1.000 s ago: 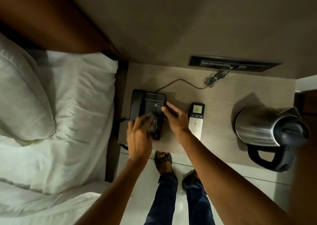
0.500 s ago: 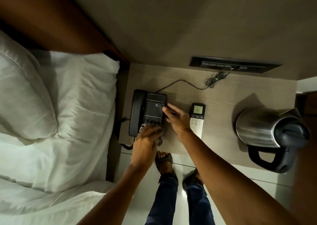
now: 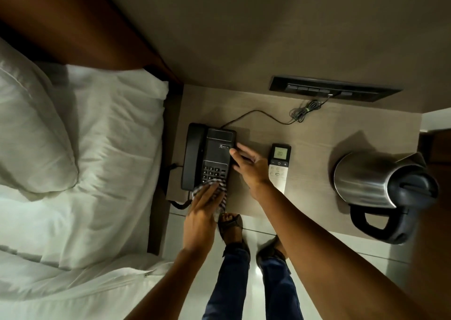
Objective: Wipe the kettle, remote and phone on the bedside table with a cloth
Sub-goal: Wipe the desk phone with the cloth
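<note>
A black desk phone [image 3: 207,153] sits at the left of the wooden bedside table [image 3: 312,134], handset on its cradle. My left hand [image 3: 202,212] presses a striped cloth [image 3: 220,192] against the phone's near edge, just below the keypad. My right hand [image 3: 249,165] lies with fingers spread on the phone's right side, holding it steady. A white remote [image 3: 278,168] with a lit screen lies right of that hand. A steel kettle [image 3: 375,183] with a black handle and lid stands at the table's right end.
A bed with white sheets [image 3: 97,173] and a pillow [image 3: 31,134] lies left of the table. The phone cord [image 3: 256,114] runs to a dark socket panel [image 3: 334,91] on the wall. My sandalled feet [image 3: 231,229] stand on the pale floor below the table's front edge.
My left hand has drawn the cloth down the phone's keypad towards its near edge. The right hand has stayed on the phone's right side.
</note>
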The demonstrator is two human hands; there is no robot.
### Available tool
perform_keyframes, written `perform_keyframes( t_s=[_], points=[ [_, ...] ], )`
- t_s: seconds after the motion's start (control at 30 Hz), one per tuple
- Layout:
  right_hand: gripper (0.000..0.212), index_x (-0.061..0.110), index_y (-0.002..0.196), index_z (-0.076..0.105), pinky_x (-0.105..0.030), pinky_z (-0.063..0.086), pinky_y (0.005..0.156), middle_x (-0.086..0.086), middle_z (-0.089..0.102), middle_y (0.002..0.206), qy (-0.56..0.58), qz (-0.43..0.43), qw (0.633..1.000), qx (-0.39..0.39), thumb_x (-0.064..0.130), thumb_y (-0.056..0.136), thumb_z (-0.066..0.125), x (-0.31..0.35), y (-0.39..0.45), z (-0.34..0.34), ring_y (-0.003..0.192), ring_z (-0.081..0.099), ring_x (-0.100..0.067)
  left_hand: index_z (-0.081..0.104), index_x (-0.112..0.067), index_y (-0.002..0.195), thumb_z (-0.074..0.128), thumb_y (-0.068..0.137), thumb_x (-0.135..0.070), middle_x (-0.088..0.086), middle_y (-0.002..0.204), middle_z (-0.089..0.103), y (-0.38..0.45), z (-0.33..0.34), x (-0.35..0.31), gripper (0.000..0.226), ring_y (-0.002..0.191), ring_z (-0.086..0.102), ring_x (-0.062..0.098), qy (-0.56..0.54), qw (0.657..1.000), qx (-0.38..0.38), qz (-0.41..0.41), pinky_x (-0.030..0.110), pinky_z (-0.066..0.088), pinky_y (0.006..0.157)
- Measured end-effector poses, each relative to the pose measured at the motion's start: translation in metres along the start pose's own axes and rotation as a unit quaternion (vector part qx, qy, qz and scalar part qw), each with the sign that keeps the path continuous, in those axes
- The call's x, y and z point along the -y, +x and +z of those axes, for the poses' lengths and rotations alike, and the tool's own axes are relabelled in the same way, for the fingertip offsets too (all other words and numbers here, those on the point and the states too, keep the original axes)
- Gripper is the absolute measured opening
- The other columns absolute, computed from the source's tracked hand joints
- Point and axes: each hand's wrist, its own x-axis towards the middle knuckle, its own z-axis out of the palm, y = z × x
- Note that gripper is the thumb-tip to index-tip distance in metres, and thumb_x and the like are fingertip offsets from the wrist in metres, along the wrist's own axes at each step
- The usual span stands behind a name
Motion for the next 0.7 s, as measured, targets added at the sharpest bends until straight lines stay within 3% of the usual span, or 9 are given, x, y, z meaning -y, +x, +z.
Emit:
perform_keyframes(
  t_s=[0.1, 0.17, 0.23, 0.33, 0.43, 0.53, 0.63, 0.7],
  points=[
    [0.049, 0.016, 0.145, 0.066, -0.036, 0.062, 0.099, -0.014, 0.067, 0.146, -0.007, 0.002, 1.0, 0.001, 0.019, 0.098, 0.079, -0.003, -0.001, -0.001, 0.134, 0.066, -0.027, 0.062, -0.021, 0.144, 0.039, 0.095, -0.008, -0.004, 0.156, 0.054, 0.013, -0.009, -0.009, 0.056, 0.148, 0.047, 0.024, -0.028, 0.999, -0.04, -0.015, 0.05, 0.054, 0.11],
    [0.047, 0.014, 0.145, 0.065, -0.041, 0.062, 0.104, -0.014, 0.067, 0.147, 0.015, 0.013, 1.0, 0.012, 0.016, 0.099, 0.077, -0.003, -0.002, -0.003, 0.135, 0.066, -0.03, 0.06, -0.024, 0.145, 0.038, 0.102, -0.019, -0.005, 0.156, 0.052, 0.051, -0.02, -0.025, 0.049, 0.149, 0.045, 0.022, -0.037, 0.995, -0.093, -0.007, 0.044, 0.052, 0.112],
    [0.046, 0.01, 0.146, 0.063, -0.036, 0.064, 0.098, -0.014, 0.067, 0.146, 0.034, 0.014, 0.999, 0.024, 0.012, 0.101, 0.073, -0.003, -0.004, -0.005, 0.134, 0.067, -0.031, 0.06, -0.021, 0.145, 0.041, 0.104, -0.026, 0.0, 0.155, 0.053, 0.086, -0.026, -0.034, 0.045, 0.15, 0.044, 0.026, -0.037, 0.993, -0.111, 0.008, 0.043, 0.051, 0.112],
    [0.048, 0.011, 0.148, 0.062, -0.022, 0.065, 0.087, -0.013, 0.066, 0.147, 0.003, -0.002, 1.0, 0.012, 0.012, 0.102, 0.072, 0.0, -0.004, -0.005, 0.134, 0.066, -0.029, 0.06, -0.019, 0.146, 0.051, 0.098, -0.013, 0.006, 0.161, 0.05, 0.087, -0.019, -0.028, 0.049, 0.154, 0.038, 0.031, 0.023, 0.998, -0.055, 0.028, 0.049, 0.046, 0.118],
    [0.049, 0.013, 0.147, 0.065, -0.026, 0.063, 0.089, -0.01, 0.067, 0.141, -0.018, -0.002, 1.0, 0.004, 0.017, 0.099, 0.077, 0.002, -0.003, -0.003, 0.136, 0.063, -0.027, 0.059, -0.021, 0.146, 0.049, 0.092, -0.005, 0.005, 0.162, 0.048, 0.036, -0.001, -0.007, 0.057, 0.154, 0.038, 0.032, 0.045, 0.998, -0.042, 0.018, 0.046, 0.039, 0.12],
    [0.049, 0.014, 0.146, 0.065, -0.03, 0.061, 0.091, -0.016, 0.063, 0.147, -0.01, 0.011, 1.0, -0.011, 0.018, 0.099, 0.078, 0.003, -0.004, 0.001, 0.138, 0.061, -0.028, 0.059, -0.023, 0.145, 0.048, 0.093, 0.002, 0.006, 0.158, 0.052, -0.023, 0.016, 0.006, 0.059, 0.152, 0.043, 0.028, -0.008, 0.999, 0.006, -0.051, 0.042, 0.044, 0.119],
    [0.047, 0.012, 0.145, 0.066, -0.037, 0.061, 0.097, -0.017, 0.065, 0.147, -0.035, 0.015, 0.999, -0.03, 0.019, 0.099, 0.078, 0.005, -0.007, 0.005, 0.136, 0.064, -0.029, 0.066, -0.025, 0.136, 0.058, 0.091, 0.011, 0.005, 0.136, 0.069, -0.071, 0.019, 0.017, 0.058, 0.128, 0.064, 0.025, -0.058, 0.986, 0.057, -0.145, 0.041, 0.058, 0.105],
    [0.043, 0.008, 0.142, 0.067, -0.039, 0.062, 0.098, -0.018, 0.068, 0.144, -0.051, 0.024, 0.997, -0.044, 0.017, 0.1, 0.076, 0.006, -0.01, 0.008, 0.132, 0.067, -0.032, 0.069, -0.022, 0.136, 0.06, 0.085, 0.018, 0.002, 0.137, 0.069, -0.089, 0.012, 0.02, 0.065, 0.129, 0.062, 0.024, -0.041, 0.982, 0.055, -0.177, 0.038, 0.058, 0.105]
  ],
)
